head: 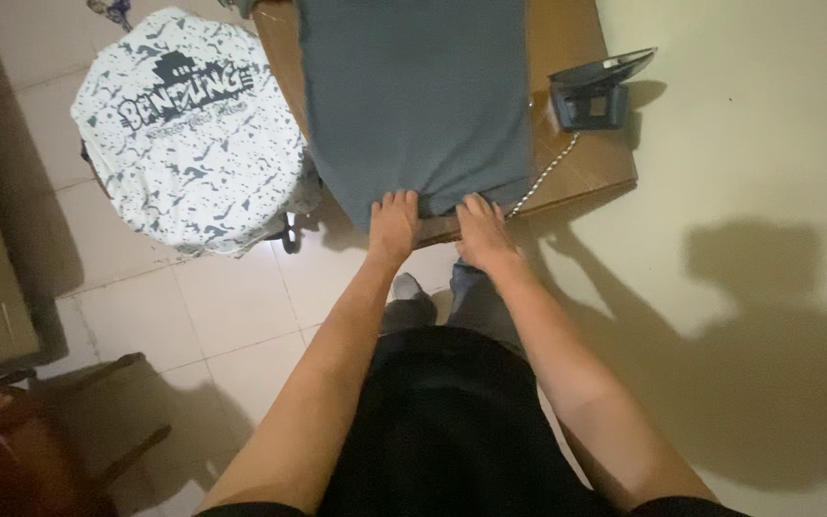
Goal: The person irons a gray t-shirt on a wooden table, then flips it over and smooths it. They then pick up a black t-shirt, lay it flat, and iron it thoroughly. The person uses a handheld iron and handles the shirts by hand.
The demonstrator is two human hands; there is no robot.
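Note:
A grey garment (413,96) lies spread over a brown ironing board (567,38). Its near edge hangs at the board's front end. My left hand (392,226) grips that near edge on the left, fingers curled over the cloth. Close beside it, my right hand (482,230) grips the same edge on the right. Both arms reach straight forward from my body.
A dark iron (595,88) stands on the board's right side, its braided cord (543,177) trailing toward my right hand. A white patterned cloth (189,129) covers a round stand on the left. Dark wooden furniture (11,450) sits at lower left. A pale wall is on the right.

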